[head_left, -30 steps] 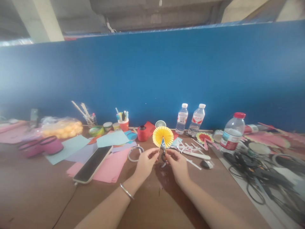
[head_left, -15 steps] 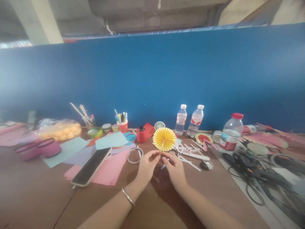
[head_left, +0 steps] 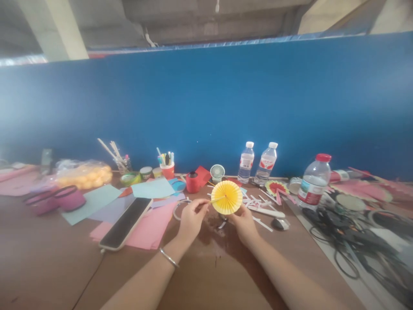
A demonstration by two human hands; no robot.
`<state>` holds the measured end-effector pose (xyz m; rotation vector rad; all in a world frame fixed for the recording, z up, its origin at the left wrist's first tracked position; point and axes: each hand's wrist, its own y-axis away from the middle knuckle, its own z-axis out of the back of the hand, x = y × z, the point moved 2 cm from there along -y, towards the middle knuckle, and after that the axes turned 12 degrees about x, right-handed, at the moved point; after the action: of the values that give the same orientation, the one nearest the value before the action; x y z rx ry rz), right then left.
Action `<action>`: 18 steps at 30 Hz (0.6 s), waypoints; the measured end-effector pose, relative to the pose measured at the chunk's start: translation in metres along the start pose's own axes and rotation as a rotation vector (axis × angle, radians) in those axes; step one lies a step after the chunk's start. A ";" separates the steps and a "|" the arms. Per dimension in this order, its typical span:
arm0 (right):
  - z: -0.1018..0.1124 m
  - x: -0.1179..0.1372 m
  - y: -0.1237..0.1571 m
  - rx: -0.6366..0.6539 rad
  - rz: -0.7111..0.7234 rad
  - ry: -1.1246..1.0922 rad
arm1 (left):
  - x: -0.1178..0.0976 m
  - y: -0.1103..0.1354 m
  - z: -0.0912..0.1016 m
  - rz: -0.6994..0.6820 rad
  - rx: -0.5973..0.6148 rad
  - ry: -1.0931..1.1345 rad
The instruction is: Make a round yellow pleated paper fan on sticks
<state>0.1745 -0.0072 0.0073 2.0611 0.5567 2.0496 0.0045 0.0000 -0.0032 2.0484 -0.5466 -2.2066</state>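
A: Where is the paper fan [head_left: 226,197]?

B: At the centre of the brown table [head_left: 48,258], lifted just above it, between both hands. It is a yellow pleated disc with a thin stick running out toward nine o'clock.

A: And the fingers?

B: The left hand [head_left: 190,219] has thumb and forefinger pinched together on the stick's outer end. The right hand [head_left: 243,221] sits at the disc's five o'clock, fingers closed on its lower edge from behind; how many touch it I cannot tell.

A: How would it handle?

B: My guess is very light, and easily crushed: folded paper that dents under a hard squeeze. The stick looks stiff, so it is the safer place to grip; the pleats want only a gentle pinch at the rim.

A: What lies around it?

B: At twelve o'clock, a small white desk fan [head_left: 217,172]; at eleven, a red cup [head_left: 192,181]. At one o'clock stand two small water bottles [head_left: 247,162], against the blue wall [head_left: 206,99]. White paper strips [head_left: 258,202] lie at three o'clock, with a bigger red-capped bottle [head_left: 311,181] beyond and tangled black cables [head_left: 351,241] at four. At nine o'clock lie pink paper [head_left: 151,226] and a phone [head_left: 125,223], face up; farther at ten, a cup of pens [head_left: 167,165].
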 end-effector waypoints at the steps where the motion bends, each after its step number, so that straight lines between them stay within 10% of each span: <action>1: 0.000 0.001 -0.001 0.032 0.000 -0.002 | -0.001 0.001 0.000 -0.011 0.011 -0.015; 18: 0.002 -0.004 0.004 0.124 0.075 0.012 | -0.012 0.008 -0.008 -0.189 0.187 -0.263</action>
<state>0.1769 -0.0125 0.0056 2.1706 0.6331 2.1203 0.0119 -0.0056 0.0102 1.9780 -0.6272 -2.6536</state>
